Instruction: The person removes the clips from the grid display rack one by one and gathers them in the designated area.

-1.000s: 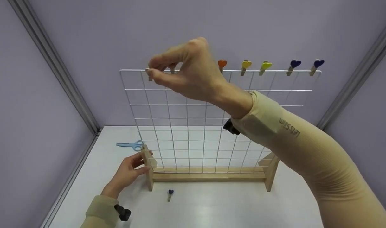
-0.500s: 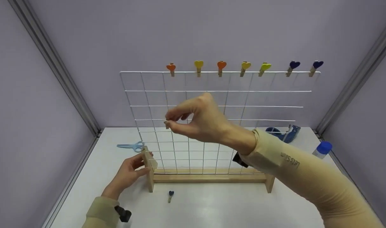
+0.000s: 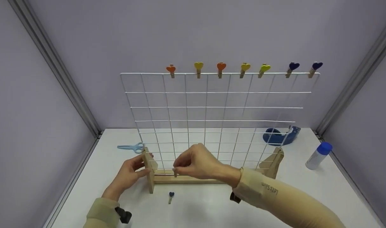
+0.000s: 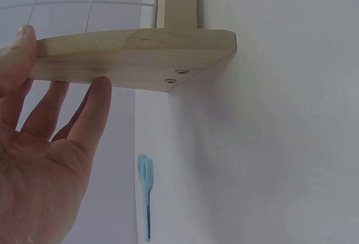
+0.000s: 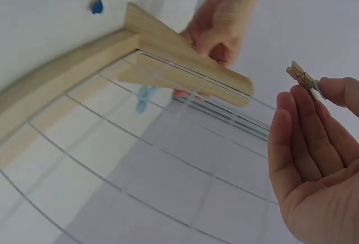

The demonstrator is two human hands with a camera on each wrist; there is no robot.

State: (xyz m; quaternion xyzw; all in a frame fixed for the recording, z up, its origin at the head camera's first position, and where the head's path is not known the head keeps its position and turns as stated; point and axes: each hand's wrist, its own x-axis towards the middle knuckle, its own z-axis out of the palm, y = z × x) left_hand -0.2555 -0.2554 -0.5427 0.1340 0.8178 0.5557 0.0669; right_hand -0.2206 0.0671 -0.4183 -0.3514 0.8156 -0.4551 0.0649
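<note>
My right hand (image 3: 197, 164) pinches a small wooden clothespin (image 5: 302, 77) between thumb and fingers, low in front of the wire grid (image 3: 196, 107). The clothespin's front is mostly covered by the thumb. At the left, my left hand (image 3: 126, 175) holds the wooden end piece (image 4: 134, 50) of the grid's stand, thumb on one face and fingers on the other. Along the grid's top wire, several heart clothespins stand clipped, among them an orange one (image 3: 170, 68), a yellow one (image 3: 198, 66) and a dark blue one (image 3: 293, 66). Another dark blue heart clothespin (image 3: 171, 197) lies on the table before the stand.
Light blue scissors (image 3: 129, 147) lie behind my left hand. Behind the grid at the right is a blue tape dispenser (image 3: 279, 139). A clear bottle with a blue cap (image 3: 319, 155) is at the right. Walls (image 3: 53, 114) enclose the white table (image 3: 218, 209).
My right hand has come down from the grid's top left wire to near the stand's base, with the clothespin still in its fingers. My left hand stays in place.
</note>
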